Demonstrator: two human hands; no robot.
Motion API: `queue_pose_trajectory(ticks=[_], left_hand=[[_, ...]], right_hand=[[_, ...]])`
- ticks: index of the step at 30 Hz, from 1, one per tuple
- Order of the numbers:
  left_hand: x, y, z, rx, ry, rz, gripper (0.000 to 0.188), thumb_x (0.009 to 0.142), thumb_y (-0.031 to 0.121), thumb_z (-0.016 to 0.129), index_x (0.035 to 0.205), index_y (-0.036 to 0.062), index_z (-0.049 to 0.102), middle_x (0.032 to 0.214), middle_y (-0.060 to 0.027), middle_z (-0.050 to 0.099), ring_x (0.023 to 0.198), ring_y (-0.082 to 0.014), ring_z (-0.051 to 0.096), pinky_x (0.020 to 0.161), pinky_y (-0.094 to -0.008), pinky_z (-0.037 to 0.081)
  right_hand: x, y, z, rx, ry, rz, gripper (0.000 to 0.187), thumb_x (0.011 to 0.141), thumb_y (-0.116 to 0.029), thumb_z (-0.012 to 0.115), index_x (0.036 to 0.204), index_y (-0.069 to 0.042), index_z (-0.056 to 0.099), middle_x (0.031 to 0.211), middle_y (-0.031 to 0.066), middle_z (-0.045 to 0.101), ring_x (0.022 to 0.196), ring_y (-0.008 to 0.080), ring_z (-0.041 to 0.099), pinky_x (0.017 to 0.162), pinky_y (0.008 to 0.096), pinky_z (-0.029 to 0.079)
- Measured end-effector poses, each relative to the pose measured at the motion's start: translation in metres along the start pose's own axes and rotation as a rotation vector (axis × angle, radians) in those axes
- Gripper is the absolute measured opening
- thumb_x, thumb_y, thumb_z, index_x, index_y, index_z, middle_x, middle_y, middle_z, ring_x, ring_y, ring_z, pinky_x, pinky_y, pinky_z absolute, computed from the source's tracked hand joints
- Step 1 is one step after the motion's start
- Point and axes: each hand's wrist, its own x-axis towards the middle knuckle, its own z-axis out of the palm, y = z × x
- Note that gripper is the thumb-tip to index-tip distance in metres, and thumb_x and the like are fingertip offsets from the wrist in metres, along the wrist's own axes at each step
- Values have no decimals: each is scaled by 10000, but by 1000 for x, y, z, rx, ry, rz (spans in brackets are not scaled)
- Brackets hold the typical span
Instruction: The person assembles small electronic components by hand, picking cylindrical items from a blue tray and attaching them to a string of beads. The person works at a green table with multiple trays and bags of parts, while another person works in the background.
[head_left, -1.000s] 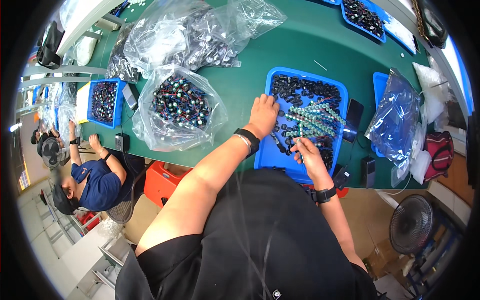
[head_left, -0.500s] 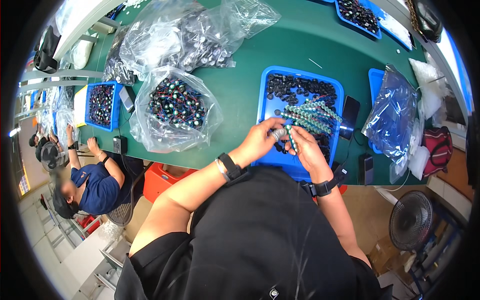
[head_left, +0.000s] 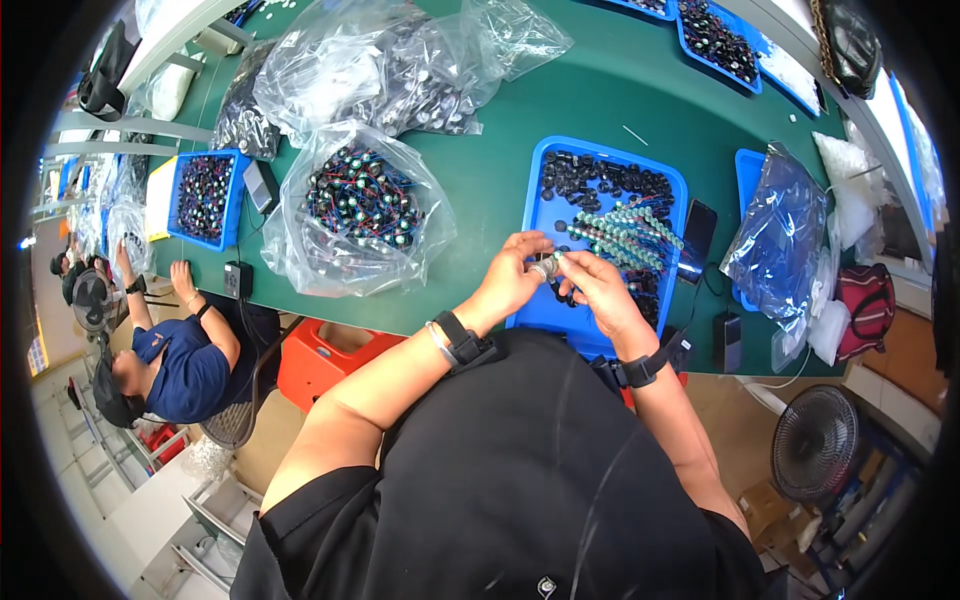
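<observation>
Both hands have pulled back from the heap in the blue tray (head_left: pixel 540 310) since a second ago and now meet over its near edge. Left hand (head_left: pixel 512 280) was reaching deep into the tray before; now it sits close to the body, wrist bent in.

Left fingers (head_left: pixel 535 258) are curled nearly closed, thumb and forefinger pinching a small pale round part (head_left: pixel 545 268). Right hand (head_left: pixel 600 290) mirrors it: fingertips (head_left: pixel 568 262) pinched on the same part from the other side. Exact contact is too small to resolve; looks like a two-handed pinch, probably so one hand steadies while the other works the piece.

Beyond the fingertips, in the tray: a fan of teal-tipped pieces laid in rows (head_left: pixel 630 235), and further out a pile of black round parts (head_left: pixel 600 182). Likely stock kept within short reach and sorted by stage.

Left of the left fingers, well apart: clear bag of wired components (head_left: pixel 360 200) on the green table (head_left: pixel 480 170). Right of the right fingers, past the tray wall: dark phone (head_left: pixel 697 232), then a bluish plastic bag (head_left: pixel 780 235).

Far left, a co-worker in a blue shirt (head_left: pixel 185 370) works at another blue tray (head_left: pixel 203 197).
</observation>
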Motion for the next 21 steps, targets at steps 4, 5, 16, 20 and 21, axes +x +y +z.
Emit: queue_pose_trajectory(ticks=[4,5,16,20,21], left_hand=[[-1,-5,-5,78,-41,-30,211,866,65,581,1048,-31,632,1277,-193,489,1138,-250,521,898,-325,470],[-1,-8,-5,104,-27,9,205,872,62,576,1046,-33,628,1241,-187,516,1120,-242,534,892,-321,473],[-5,3,1,-334,-64,-162,238,908,53,552,1129,-35,546,975,-111,656,919,-142,620,836,-265,485],[-3,3,-1,-327,-81,-143,290,897,39,562,1175,-32,525,987,-112,651,924,-138,612,844,-259,479],[-3,2,0,-343,-75,-130,298,891,30,562,1180,-32,524,993,-112,649,928,-138,609,846,-258,477]], right_hand=[[-4,-1,5,-10,4,14,256,936,-269,536,1074,-57,578,901,-5,612,720,57,541,578,175,356],[-2,3,4,40,26,16,260,937,-259,536,1085,-49,574,906,6,617,712,62,541,571,180,362],[2,14,-3,236,15,36,279,950,-196,513,1153,-8,549,922,46,617,698,90,549,570,208,401],[2,18,-7,181,23,-25,285,944,-190,523,1166,-13,548,901,37,621,705,81,536,589,205,404],[1,18,-10,159,16,-47,275,940,-189,530,1152,-15,554,897,35,621,707,79,533,592,205,403]])
